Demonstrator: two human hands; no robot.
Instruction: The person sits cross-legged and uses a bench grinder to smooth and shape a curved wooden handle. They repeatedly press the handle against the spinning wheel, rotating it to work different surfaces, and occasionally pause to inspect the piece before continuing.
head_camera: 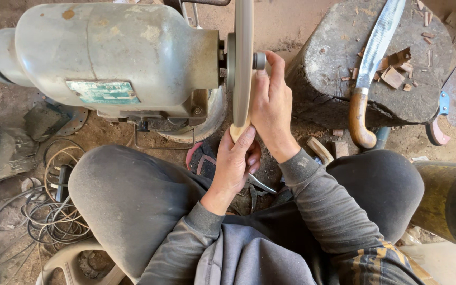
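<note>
Pale wooden strip (240, 129) held upright against grinding disc (243, 58), long axis vertical; left hand (236, 166) fingers clamped on lower end, right hand (273, 105) fingers pressing just above.

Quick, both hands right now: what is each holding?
Left hand: closed on the lower end of the wooden piece.
Right hand: fingers pressing the same piece against the grinding wheel.
</note>
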